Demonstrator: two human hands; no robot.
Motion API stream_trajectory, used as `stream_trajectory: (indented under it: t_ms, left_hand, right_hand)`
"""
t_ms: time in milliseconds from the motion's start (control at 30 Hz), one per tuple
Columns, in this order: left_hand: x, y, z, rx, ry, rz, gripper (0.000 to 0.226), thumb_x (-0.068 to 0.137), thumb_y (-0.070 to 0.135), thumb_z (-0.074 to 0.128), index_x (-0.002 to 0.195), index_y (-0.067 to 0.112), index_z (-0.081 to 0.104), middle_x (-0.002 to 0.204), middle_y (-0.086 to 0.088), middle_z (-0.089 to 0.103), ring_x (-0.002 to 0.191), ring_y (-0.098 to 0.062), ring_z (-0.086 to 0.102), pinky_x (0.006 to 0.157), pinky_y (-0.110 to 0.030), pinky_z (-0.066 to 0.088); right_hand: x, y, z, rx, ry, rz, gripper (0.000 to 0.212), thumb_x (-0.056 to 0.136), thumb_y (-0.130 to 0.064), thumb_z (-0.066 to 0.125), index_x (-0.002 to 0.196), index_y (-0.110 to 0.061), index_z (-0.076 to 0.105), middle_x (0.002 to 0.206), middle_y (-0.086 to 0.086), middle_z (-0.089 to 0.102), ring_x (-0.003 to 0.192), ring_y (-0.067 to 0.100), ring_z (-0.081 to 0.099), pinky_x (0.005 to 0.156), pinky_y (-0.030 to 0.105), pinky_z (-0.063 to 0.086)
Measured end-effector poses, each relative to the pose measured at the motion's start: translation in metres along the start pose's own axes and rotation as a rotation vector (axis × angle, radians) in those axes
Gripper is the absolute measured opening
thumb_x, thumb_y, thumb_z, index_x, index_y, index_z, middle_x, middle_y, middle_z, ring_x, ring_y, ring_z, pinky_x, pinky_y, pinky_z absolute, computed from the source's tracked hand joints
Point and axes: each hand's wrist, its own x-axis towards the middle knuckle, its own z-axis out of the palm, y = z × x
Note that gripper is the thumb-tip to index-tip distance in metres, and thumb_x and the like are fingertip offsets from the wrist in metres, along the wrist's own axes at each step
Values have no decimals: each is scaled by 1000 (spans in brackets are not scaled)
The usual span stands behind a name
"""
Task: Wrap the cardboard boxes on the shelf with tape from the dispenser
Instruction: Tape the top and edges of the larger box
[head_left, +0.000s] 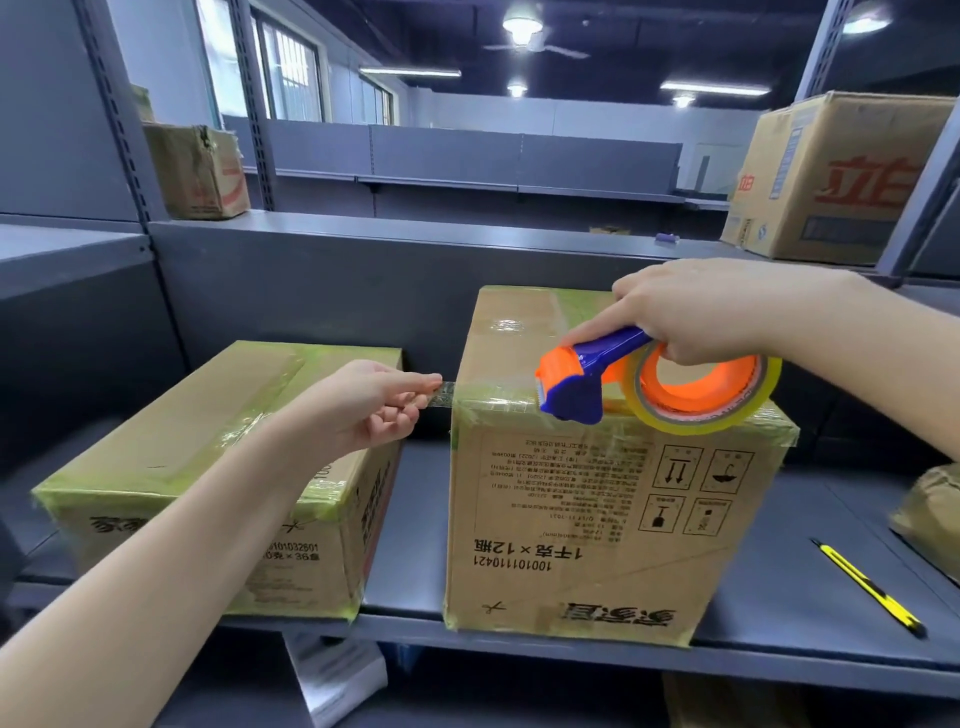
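The right hand (717, 312) grips the blue handle of the orange and blue plastic tape dispenser (582, 379), with its fingers curled round it. The dispenser's front end rests on the near top edge of the tall brown cardboard box (597, 519), directly under this hand. The yellowish roll of clear tape (701, 389) sits on the dispenser, just below the fingers.

A strip of clear tape (488, 397) runs from the dispenser to the left, along the box edge and past its corner. There the left hand (363, 405) pinches the free end between thumb and forefinger.

Under the left hand and forearm lies a lower, flat brown cardboard box (208, 441), with yellowish tape along its edges. It stands apart from the tall box, and the taut strip crosses part of the gap between them. Both boxes stand on the grey metal shelf (779, 597).

Below and to the right of the right hand, a yellow and black utility knife (867, 587) lies on the same shelf. Above the right hand, on the higher shelf, stands a large printed cardboard box (841, 176). Far above the left hand is a worn brown cardboard box (195, 171). Below the left forearm, under the shelf, a white wrapped package (337, 675) shows partly.
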Motion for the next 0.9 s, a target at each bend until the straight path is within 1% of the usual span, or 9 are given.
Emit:
stream_trajectory:
  t_ms: [133, 267, 367, 533, 633, 700, 767, 833, 900]
  left_hand:
    - [1, -14, 5, -41, -31, -16, 23, 83, 23, 68, 69, 8, 57, 53, 0, 48, 39, -6, 44, 38, -10, 37]
    - [0, -29, 20, -83, -45, 8, 36, 88, 31, 62, 60, 10, 50, 54, -1, 45, 43, -7, 38, 38, -10, 37]
    - [-2, -32, 26, -101, -13, 24, 40, 88, 36, 60, 59, 11, 46, 54, 0, 44, 44, -7, 37, 38, -11, 37]
    - [-5, -45, 33, -136, -4, -60, 48, 75, 54, 63, 61, 15, 37, 48, 5, 32, 40, -6, 32, 38, -13, 30]
    - [-7, -47, 36, -108, 72, 111, 40, 87, 41, 58, 64, 10, 46, 52, 2, 41, 46, -8, 40, 44, -15, 40]
    - [-12, -41, 35, 71, 208, 310, 26, 92, 29, 56, 80, 6, 58, 67, -1, 53, 61, -10, 51, 55, -13, 47]
    - [-17, -36, 34, 250, 365, 532, 16, 96, 19, 50, 98, 11, 63, 87, 1, 63, 78, -9, 58, 64, -6, 45]
    - [-22, -29, 39, 430, 365, 767, 20, 96, 21, 50, 107, 15, 65, 102, 6, 65, 92, -5, 59, 75, -6, 42]
    - [-26, -26, 52, 686, 225, 903, 40, 88, 42, 55, 116, 16, 64, 114, 8, 64, 104, -4, 56, 88, -11, 41]
  right_hand:
    - [2, -4, -3, -18, -47, -16, 77, 90, -3, 46, 140, -54, 18, 81, -19, 30, 85, 9, 43, 55, 18, 31]
    - [4, -6, -3, -18, -78, -17, 79, 89, -4, 50, 142, -53, 17, 84, -16, 33, 87, 9, 44, 59, 18, 35]
    - [3, -7, -3, -33, -77, -11, 79, 88, -4, 50, 141, -53, 18, 80, -19, 30, 85, 9, 42, 57, 18, 32]
    - [0, -10, -5, -63, -68, -29, 80, 87, -9, 51, 141, -55, 14, 80, -20, 30, 86, 9, 43, 55, 18, 33]
    - [-3, -9, -6, -108, -51, -62, 80, 86, -13, 51, 141, -55, 11, 83, -18, 35, 87, 10, 43, 66, 22, 41]
    - [-3, -10, -6, -160, -18, -87, 79, 87, -16, 50, 141, -55, 7, 90, -16, 37, 89, 10, 39, 78, 27, 42]
    - [-3, -9, -6, -191, 4, -101, 78, 87, -17, 48, 141, -56, 6, 94, -15, 36, 90, 11, 37, 83, 30, 41]
    - [-5, -7, -5, -151, -2, -104, 79, 87, -14, 48, 140, -57, 9, 93, -14, 38, 89, 11, 41, 77, 29, 44]
    - [-6, -7, -4, -87, -20, -89, 80, 86, -11, 49, 140, -58, 12, 94, -11, 40, 80, 9, 44, 62, 24, 42]
